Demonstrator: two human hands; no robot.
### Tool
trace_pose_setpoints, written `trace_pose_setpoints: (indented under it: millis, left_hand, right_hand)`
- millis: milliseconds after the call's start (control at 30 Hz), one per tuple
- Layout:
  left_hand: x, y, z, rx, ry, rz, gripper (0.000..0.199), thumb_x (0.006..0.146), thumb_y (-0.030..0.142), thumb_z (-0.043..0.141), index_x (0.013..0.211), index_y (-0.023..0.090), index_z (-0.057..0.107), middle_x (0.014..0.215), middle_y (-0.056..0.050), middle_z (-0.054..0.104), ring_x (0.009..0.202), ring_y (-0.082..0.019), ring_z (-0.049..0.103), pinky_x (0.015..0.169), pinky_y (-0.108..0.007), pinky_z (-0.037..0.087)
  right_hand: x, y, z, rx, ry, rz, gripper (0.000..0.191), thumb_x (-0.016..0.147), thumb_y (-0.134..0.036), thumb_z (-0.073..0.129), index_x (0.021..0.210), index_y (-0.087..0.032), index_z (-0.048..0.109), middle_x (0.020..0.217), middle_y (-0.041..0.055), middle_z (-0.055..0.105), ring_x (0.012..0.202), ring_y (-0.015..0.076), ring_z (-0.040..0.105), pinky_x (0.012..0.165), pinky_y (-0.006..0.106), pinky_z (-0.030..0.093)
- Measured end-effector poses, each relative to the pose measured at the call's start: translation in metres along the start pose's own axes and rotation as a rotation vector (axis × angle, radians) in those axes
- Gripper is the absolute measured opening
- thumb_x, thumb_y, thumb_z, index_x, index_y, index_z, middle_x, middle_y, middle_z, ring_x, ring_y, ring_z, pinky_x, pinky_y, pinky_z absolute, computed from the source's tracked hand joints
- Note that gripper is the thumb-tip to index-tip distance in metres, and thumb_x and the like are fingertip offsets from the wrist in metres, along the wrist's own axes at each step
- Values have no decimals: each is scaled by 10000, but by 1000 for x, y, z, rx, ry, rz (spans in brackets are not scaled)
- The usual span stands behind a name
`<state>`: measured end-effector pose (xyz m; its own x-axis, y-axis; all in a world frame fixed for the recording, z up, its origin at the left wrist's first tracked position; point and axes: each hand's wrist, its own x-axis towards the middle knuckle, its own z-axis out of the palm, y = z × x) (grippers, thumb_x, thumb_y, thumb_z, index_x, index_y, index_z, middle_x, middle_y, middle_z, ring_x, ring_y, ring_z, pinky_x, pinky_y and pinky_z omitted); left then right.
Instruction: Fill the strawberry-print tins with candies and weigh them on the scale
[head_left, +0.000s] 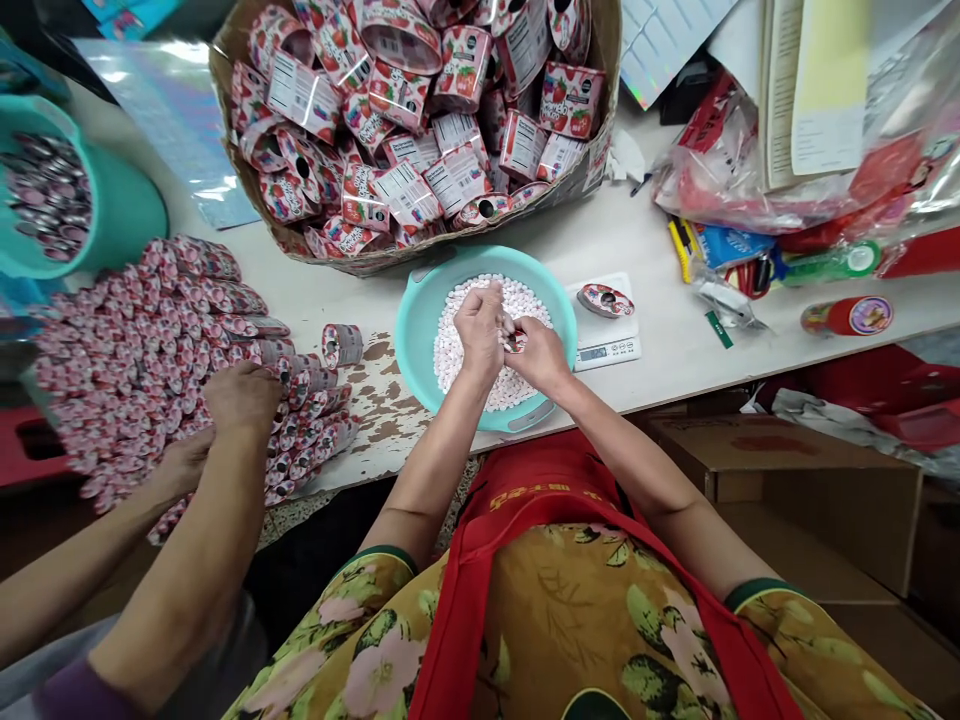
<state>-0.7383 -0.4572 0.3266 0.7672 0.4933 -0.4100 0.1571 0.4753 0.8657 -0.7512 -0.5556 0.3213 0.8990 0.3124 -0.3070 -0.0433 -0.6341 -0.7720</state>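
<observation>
My left hand (pixel 480 328) is over a turquoise basin (pixel 410 335), its fingers closed around some of the small whitish-pink candies (pixel 452 345) that fill the bottom. Beside it, my right hand (pixel 541 357) grips a small strawberry-printed container (pixel 516 342), mostly covered by the fingers. The left fingers are right at the container's opening. To the right of the basin, a similar printed container (pixel 606 300) lies on a white digital scale (pixel 626 352) with a lit display.
A cardboard box (pixel 600 165) full of printed containers stands behind the basin. At left, a co-worker's hands (pixel 244 400) touch a big stack of containers (pixel 150 340). A turquoise bucket (pixel 131 205) holds small shiny pieces. A round tub (pixel 847 316) lies at right.
</observation>
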Motion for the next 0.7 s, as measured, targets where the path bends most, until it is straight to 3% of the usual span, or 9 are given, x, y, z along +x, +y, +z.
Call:
trace_pose_setpoints:
  millis: [200, 367, 467, 600, 700]
  left_hand:
    - [-11, 23, 10, -38, -60, 22, 495, 823, 523, 776, 695, 193, 431, 512, 91, 395, 423, -46, 461, 419, -168, 316]
    - [-17, 40, 10, -93, -59, 83, 379, 890, 444, 734, 762, 196, 478, 563, 91, 414, 402, -28, 398, 403, -166, 291]
    - [-8, 36, 6, -133, -76, -8, 358, 924, 375, 708, 746, 193, 457, 552, 98, 364, 365, -18, 312, 366, -173, 231]
    - [11, 33, -16, -149, -91, -187, 280, 973, 317, 641, 780, 188, 484, 588, 84, 410, 361, -7, 276, 347, -166, 207]
    - [23, 32, -43, -92, -32, -252, 270, 1016, 367, 552, 822, 184, 514, 630, 53, 496, 387, -8, 336, 362, -139, 260]
  right_hand:
    - [-2, -2, -6, 213, 78, -52, 289, 674, -244, 744, 936, -195, 635, 959, 21, 686, 880, 199, 625, 823, 308, 477]
    - [-9, -12, -9, 379, 149, -222, 300, 719, -290, 726, 1000, -202, 670, 1013, 31, 693, 929, 192, 632, 881, 312, 485]
    - [0, -3, 1, 447, 130, -178, 296, 705, -315, 732, 973, -196, 687, 991, 33, 700, 931, 201, 642, 901, 330, 491]
    - [14, 17, 15, 517, 81, -80, 389, 637, -345, 798, 985, -193, 716, 1027, 45, 707, 995, 225, 643, 978, 372, 485]
    - [8, 22, 9, 595, 66, -90, 453, 622, -381, 837, 1023, -198, 732, 1077, 52, 704, 1048, 232, 639, 1017, 384, 473]
